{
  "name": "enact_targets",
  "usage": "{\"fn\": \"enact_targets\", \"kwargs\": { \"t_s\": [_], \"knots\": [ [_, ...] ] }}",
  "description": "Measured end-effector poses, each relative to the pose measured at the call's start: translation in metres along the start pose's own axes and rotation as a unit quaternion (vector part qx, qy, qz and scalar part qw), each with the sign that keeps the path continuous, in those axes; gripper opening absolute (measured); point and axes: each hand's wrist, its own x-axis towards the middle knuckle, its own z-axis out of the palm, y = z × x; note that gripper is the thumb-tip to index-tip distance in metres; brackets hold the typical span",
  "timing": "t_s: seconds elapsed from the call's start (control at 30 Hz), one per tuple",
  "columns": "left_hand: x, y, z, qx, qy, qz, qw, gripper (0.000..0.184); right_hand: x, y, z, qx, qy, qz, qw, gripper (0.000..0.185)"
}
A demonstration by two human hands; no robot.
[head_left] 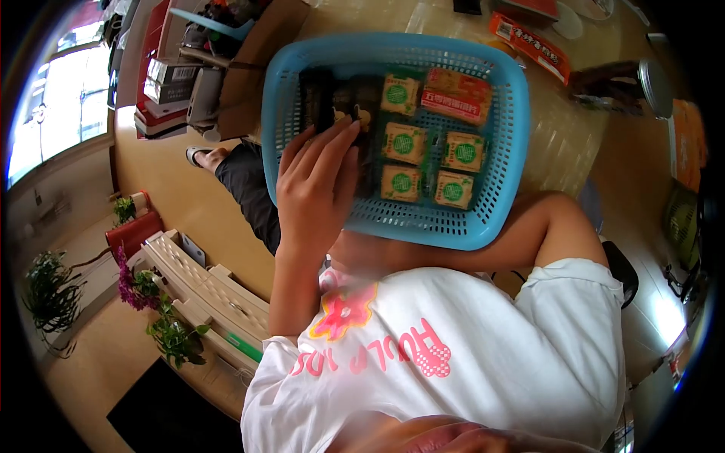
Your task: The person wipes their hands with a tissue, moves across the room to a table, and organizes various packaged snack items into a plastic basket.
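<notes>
My left hand (313, 181) reaches over the left part of a blue plastic basket (502, 204), its fingers stretched out and slightly apart on dark packets (317, 90). To the right of these lie several square tan packets with green round labels (402, 143) and a red and yellow packet (457, 96) in the top right corner. My right forearm crosses below the basket's near edge. My right hand (351, 253) is blurred beside my left wrist; its fingers are hidden.
The basket is by a table (563, 147) bearing an orange-red packet (532, 47) and a lidded jar (627, 87). A cardboard box (260, 49) and stacked boxes (168, 81) stand upper left. Another person's leg (245, 192) shows left of the basket. Potted plants (174, 332) are lower left.
</notes>
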Motion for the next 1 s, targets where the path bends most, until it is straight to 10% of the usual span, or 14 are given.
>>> {"fn": "enact_targets", "kwargs": {
  "t_s": [0.43, 1.0],
  "knots": [
    [0.116, 0.028, 0.010, -0.077, -0.077, 0.260, 0.959, 0.023, 0.003, -0.004, 0.011, 0.116, -0.043, 0.068, 0.990, 0.018],
    [0.232, 0.005, 0.101, -0.001, -0.160, 0.188, 0.969, 0.023, 0.007, 0.006, 0.019, 0.188, -0.052, 0.116, 0.974, 0.020]
  ]
}}
